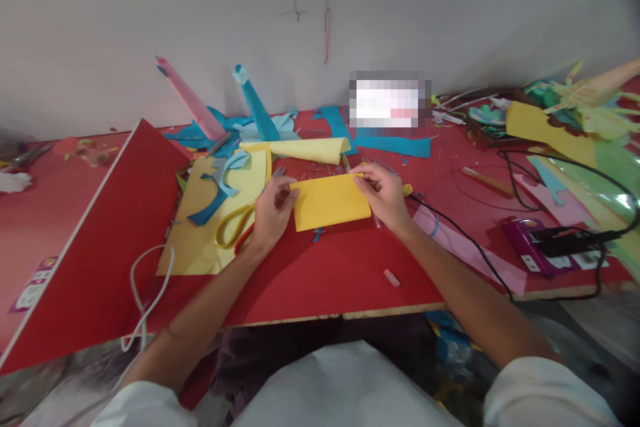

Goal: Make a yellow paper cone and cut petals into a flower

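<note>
A yellow piece of paper [333, 203], roughly rectangular, is held up over the red table between my two hands. At its upper left corner my left hand [274, 208] is closed, thumb and fingers pinching the edge. My right hand [384, 195] pinches the upper right corner in the same way. Scissors [235, 227] with yellow and red handles lie beside my left wrist, partly hidden by it. Behind the paper lies a rolled pale yellow sheet [305, 150]. Small blue and pale scraps are scattered around it.
A red upright board [95, 247] stands at left. Blue [260, 107] and pink [193, 100] paper cones stand at the back. A purple power strip [530, 247] with black cables sits at right. An eraser-like piece [391, 277] lies near the table's front edge.
</note>
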Demonstrator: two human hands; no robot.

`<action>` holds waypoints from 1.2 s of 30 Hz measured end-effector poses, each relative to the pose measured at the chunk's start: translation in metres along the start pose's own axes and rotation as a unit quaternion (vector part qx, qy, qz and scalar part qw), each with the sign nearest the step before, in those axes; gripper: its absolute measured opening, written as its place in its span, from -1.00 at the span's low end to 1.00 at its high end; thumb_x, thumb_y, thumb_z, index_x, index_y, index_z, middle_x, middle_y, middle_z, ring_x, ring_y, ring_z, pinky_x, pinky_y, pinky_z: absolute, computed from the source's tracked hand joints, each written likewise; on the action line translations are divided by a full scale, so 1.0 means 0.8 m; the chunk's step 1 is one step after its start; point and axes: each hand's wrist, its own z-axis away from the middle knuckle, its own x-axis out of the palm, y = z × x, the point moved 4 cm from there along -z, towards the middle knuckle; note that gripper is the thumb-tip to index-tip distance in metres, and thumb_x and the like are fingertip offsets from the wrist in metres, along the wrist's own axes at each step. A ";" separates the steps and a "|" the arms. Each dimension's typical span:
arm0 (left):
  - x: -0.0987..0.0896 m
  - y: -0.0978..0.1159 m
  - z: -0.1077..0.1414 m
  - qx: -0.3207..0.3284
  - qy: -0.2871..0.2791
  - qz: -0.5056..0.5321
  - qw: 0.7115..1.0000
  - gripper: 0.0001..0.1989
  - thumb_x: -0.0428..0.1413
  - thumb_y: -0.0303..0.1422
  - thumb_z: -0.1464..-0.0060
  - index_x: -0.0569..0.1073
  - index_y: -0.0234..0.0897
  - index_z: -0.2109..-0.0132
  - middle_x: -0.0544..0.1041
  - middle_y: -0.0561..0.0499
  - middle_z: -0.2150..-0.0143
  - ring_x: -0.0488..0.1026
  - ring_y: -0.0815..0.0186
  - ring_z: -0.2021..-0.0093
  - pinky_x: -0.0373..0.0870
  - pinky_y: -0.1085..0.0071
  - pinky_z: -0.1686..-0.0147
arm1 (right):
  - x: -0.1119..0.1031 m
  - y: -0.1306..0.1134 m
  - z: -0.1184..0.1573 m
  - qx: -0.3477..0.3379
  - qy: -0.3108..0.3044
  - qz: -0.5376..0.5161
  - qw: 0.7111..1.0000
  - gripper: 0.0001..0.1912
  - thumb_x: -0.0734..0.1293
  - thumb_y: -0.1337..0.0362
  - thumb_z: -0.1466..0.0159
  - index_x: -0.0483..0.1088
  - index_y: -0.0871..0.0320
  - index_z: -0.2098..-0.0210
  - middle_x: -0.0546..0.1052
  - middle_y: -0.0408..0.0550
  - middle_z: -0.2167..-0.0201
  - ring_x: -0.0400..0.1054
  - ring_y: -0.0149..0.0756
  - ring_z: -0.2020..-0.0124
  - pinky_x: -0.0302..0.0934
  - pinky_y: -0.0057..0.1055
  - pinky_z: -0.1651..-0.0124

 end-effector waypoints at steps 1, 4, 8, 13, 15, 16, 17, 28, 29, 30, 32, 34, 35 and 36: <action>0.000 0.000 0.000 -0.003 0.003 -0.001 1.000 -0.82 0.23 -0.23 -0.27 0.51 -0.18 0.04 0.48 0.06 0.30 0.45 0.37 0.34 0.40 0.45 0.33 | 0.000 -0.001 0.000 0.001 0.001 -0.001 1.000 -0.66 0.40 -0.07 -0.42 0.57 0.06 0.13 0.65 -0.02 0.27 0.52 -0.19 0.30 0.29 -0.31 0.33; 0.000 0.000 0.001 -0.014 0.009 -0.005 1.000 -0.81 0.24 -0.23 -0.26 0.53 -0.18 0.04 0.52 0.05 0.28 0.48 0.37 0.32 0.42 0.45 0.30 | 0.001 -0.002 0.000 0.007 0.001 -0.004 1.000 -0.63 0.39 -0.11 -0.41 0.57 0.06 0.14 0.65 -0.01 0.27 0.51 -0.19 0.31 0.29 -0.31 0.34; 0.000 -0.001 0.002 -0.024 0.014 -0.010 1.000 -0.80 0.24 -0.23 -0.25 0.54 -0.19 0.04 0.54 0.03 0.26 0.51 0.35 0.29 0.43 0.45 0.30 | 0.001 -0.003 0.000 0.010 -0.003 -0.007 1.000 -0.63 0.38 -0.11 -0.42 0.57 0.07 0.16 0.63 -0.02 0.30 0.47 -0.23 0.34 0.26 -0.32 0.35; -0.007 -0.002 -0.006 -0.008 -0.004 -0.012 1.000 -0.80 0.25 -0.22 -0.23 0.54 -0.20 0.07 0.50 0.07 0.33 0.45 0.39 0.38 0.38 0.48 0.37 | 0.002 0.001 -0.001 0.033 -0.055 -0.023 0.998 -0.65 0.41 -0.06 -0.40 0.54 0.10 0.09 0.59 -0.05 0.34 0.39 -0.30 0.45 0.21 -0.36 0.40; -0.012 -0.003 -0.011 -0.007 -0.032 -0.008 0.999 -0.78 0.27 -0.20 -0.22 0.54 -0.21 0.07 0.51 0.07 0.34 0.43 0.40 0.40 0.36 0.49 0.39 | 0.006 0.001 -0.002 0.055 -0.111 -0.033 0.992 -0.62 0.43 -0.05 -0.37 0.53 0.11 0.02 0.62 -0.01 0.28 0.42 -0.29 0.42 0.24 -0.38 0.40; -0.014 -0.004 -0.014 -0.008 -0.048 -0.009 0.999 -0.77 0.28 -0.20 -0.22 0.54 -0.21 0.07 0.52 0.07 0.33 0.43 0.40 0.40 0.35 0.49 0.40 | 0.008 -0.001 -0.001 0.064 -0.145 -0.035 0.987 -0.60 0.44 -0.04 -0.36 0.53 0.12 0.00 0.64 0.03 0.23 0.47 -0.26 0.36 0.29 -0.37 0.35; -0.016 -0.004 -0.015 -0.010 -0.065 -0.010 0.998 -0.77 0.28 -0.21 -0.21 0.54 -0.21 0.07 0.54 0.06 0.32 0.43 0.40 0.40 0.35 0.49 0.40 | 0.011 -0.004 0.000 0.069 -0.180 -0.036 0.980 -0.60 0.45 -0.03 -0.35 0.53 0.13 0.00 0.65 0.07 0.16 0.52 -0.20 0.27 0.34 -0.35 0.29; 0.012 0.003 0.006 -0.004 -0.234 0.025 0.972 -0.78 0.24 -0.20 -0.27 0.55 -0.21 0.03 0.61 0.01 0.23 0.53 0.32 0.29 0.44 0.41 0.27 | 0.044 -0.034 0.029 0.125 -0.423 0.002 0.897 -0.43 0.31 -0.23 -0.35 0.35 0.15 0.45 0.40 -0.12 0.50 0.24 -0.31 0.42 0.00 -0.40 0.39; 0.012 0.003 0.006 -0.011 -0.224 0.033 0.974 -0.75 0.24 -0.18 -0.28 0.53 -0.21 0.00 0.60 0.00 0.22 0.54 0.31 0.27 0.43 0.41 0.27 | 0.045 -0.033 0.029 0.124 -0.414 0.008 0.902 -0.43 0.29 -0.24 -0.36 0.32 0.15 0.46 0.37 -0.12 0.50 0.22 -0.32 0.42 -0.03 -0.40 0.39; 0.011 0.003 0.005 -0.021 -0.209 0.045 0.977 -0.72 0.24 -0.15 -0.30 0.50 -0.20 -0.03 0.60 0.00 0.20 0.54 0.31 0.25 0.42 0.42 0.27 | 0.045 -0.030 0.028 0.123 -0.400 0.015 0.908 -0.43 0.28 -0.24 -0.37 0.31 0.14 0.46 0.35 -0.13 0.51 0.20 -0.32 0.43 -0.05 -0.39 0.39; 0.008 0.004 0.003 -0.033 -0.177 0.077 0.981 -0.67 0.22 -0.06 -0.32 0.44 -0.20 -0.01 0.58 -0.03 0.16 0.56 0.28 0.18 0.42 0.40 0.23 | 0.043 -0.025 0.025 0.117 -0.361 0.028 0.925 -0.44 0.26 -0.23 -0.37 0.26 0.11 0.47 0.31 -0.14 0.52 0.17 -0.33 0.44 -0.09 -0.38 0.40; 0.006 0.005 0.000 -0.031 -0.153 0.098 0.983 -0.62 0.19 0.02 -0.33 0.41 -0.21 0.07 0.54 -0.03 0.16 0.53 0.27 0.15 0.43 0.39 0.19 | 0.039 -0.021 0.021 0.109 -0.314 0.040 0.942 -0.43 0.25 -0.23 -0.38 0.19 0.09 0.49 0.24 -0.16 0.54 0.13 -0.33 0.45 -0.13 -0.36 0.39; 0.005 0.006 -0.002 -0.028 -0.146 0.098 0.984 -0.60 0.18 0.05 -0.33 0.41 -0.21 0.11 0.52 -0.03 0.18 0.51 0.28 0.17 0.42 0.39 0.19 | 0.037 -0.020 0.019 0.106 -0.290 0.042 0.950 -0.43 0.25 -0.23 -0.38 0.16 0.08 0.50 0.21 -0.17 0.54 0.11 -0.33 0.45 -0.14 -0.35 0.39; 0.004 0.006 -0.003 -0.027 -0.140 0.094 0.985 -0.58 0.18 0.07 -0.32 0.41 -0.22 0.15 0.49 -0.01 0.21 0.47 0.29 0.20 0.41 0.39 0.21 | 0.035 -0.019 0.018 0.105 -0.270 0.040 0.956 -0.44 0.24 -0.22 -0.39 0.14 0.07 0.50 0.19 -0.17 0.54 0.10 -0.33 0.45 -0.14 -0.35 0.39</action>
